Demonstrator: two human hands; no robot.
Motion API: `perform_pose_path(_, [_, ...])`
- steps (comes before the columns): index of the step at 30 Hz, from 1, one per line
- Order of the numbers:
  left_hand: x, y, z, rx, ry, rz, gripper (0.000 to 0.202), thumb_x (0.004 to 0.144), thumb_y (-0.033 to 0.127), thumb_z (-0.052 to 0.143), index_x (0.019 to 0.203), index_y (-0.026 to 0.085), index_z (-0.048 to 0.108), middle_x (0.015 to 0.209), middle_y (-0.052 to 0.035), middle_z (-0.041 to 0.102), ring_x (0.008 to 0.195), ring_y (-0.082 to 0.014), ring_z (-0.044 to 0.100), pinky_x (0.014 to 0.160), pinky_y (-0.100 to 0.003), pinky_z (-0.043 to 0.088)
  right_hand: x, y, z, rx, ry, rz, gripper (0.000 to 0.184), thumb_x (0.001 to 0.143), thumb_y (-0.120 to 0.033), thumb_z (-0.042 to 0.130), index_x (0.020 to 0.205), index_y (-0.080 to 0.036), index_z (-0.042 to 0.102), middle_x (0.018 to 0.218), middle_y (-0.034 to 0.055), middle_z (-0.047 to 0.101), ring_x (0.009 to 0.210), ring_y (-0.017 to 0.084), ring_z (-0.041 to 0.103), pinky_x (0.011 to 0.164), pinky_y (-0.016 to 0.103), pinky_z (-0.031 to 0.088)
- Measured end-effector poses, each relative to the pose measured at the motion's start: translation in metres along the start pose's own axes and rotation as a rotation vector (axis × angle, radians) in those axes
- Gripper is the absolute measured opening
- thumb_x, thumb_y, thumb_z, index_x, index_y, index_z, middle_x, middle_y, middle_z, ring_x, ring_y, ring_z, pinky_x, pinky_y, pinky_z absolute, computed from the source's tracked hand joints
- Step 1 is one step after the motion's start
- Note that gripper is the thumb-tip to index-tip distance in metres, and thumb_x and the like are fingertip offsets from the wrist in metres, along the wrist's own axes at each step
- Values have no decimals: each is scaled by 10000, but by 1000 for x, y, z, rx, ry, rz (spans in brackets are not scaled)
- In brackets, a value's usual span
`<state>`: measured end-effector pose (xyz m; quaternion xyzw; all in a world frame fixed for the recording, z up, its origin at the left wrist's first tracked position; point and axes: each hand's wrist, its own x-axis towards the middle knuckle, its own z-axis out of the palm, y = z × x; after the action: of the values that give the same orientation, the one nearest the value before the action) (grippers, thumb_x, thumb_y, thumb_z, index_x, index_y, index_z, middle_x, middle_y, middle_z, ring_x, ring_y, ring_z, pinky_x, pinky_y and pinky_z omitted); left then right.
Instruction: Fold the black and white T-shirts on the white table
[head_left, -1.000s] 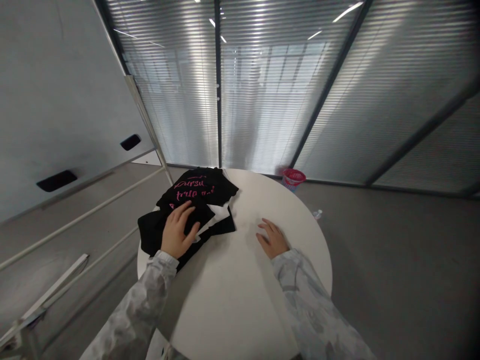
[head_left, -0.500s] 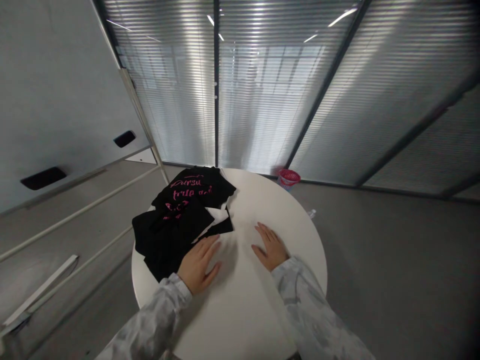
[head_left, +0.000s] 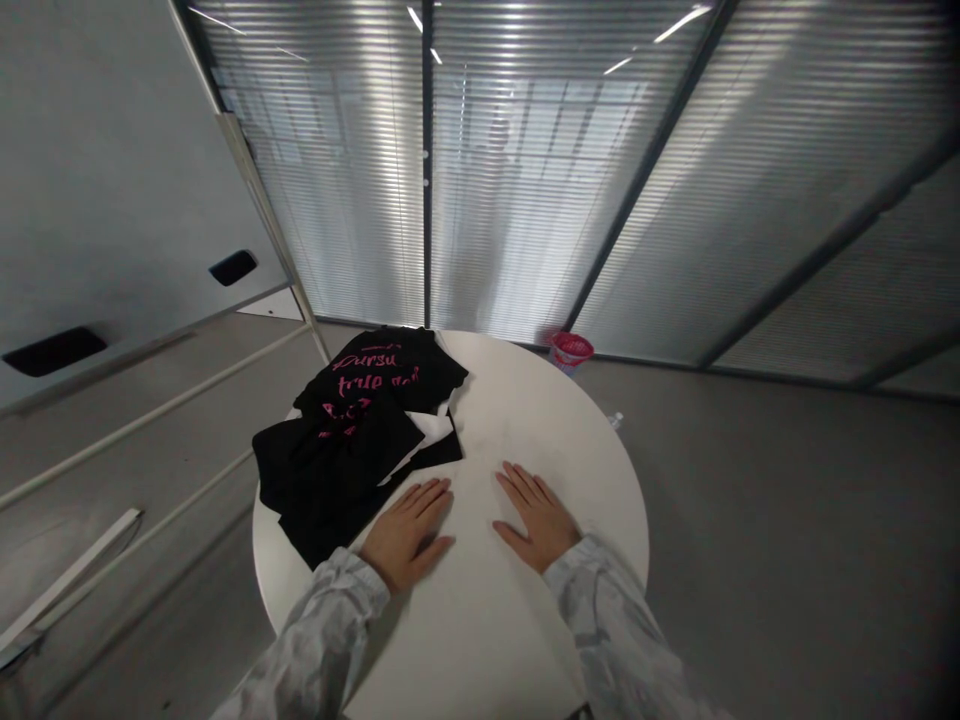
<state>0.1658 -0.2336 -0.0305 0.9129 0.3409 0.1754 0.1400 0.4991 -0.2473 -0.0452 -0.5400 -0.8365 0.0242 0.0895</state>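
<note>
Both of my hands lie flat on a round white table [head_left: 480, 620], fingers stretched out and nothing held. My left hand [head_left: 409, 533] rests just in front of a crumpled black garment [head_left: 337, 470] with pink lettering, which looks like a T-shirt. A white patch [head_left: 433, 428] shows between its folds. Over on the right, my right hand [head_left: 536, 515] touches the bare tabletop, apart from the garment. The thumbs point toward each other with a gap between them.
A pink and blue basket [head_left: 571, 350] stands on the floor behind the table, near the glass wall with blinds [head_left: 510, 200]. To the left is a whiteboard on a pale metal frame [head_left: 157, 410]. A small clear object [head_left: 616, 420] lies by the table's right edge.
My hands have settled down flat onto the tabletop, slightly nearer to me. The black garment stays where it was; the view has shifted a little.
</note>
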Motion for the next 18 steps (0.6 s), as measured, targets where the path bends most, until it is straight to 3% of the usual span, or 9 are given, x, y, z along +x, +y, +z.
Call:
perform_pose_path(6, [0, -3, 6, 108, 53, -60, 915, 1064, 635, 539, 1776, 203, 160, 1804, -139, 233, 1643, -373, 303, 1326, -606, 314, 0, -2, 1, -16, 4, -9, 868, 1042, -526, 545, 1766, -201, 194, 1806, 118, 218, 1659, 336, 251, 1313, 575, 294])
perform_pose_path(18, [0, -5, 10, 140, 39, -76, 913, 1067, 661, 510, 1776, 207, 158, 1808, -119, 228, 1648, -349, 296, 1325, -580, 318, -1, 3, 9, 13, 15, -45, 973, 1049, -527, 548, 1771, -188, -9, 1807, 128, 206, 1662, 319, 251, 1311, 541, 329])
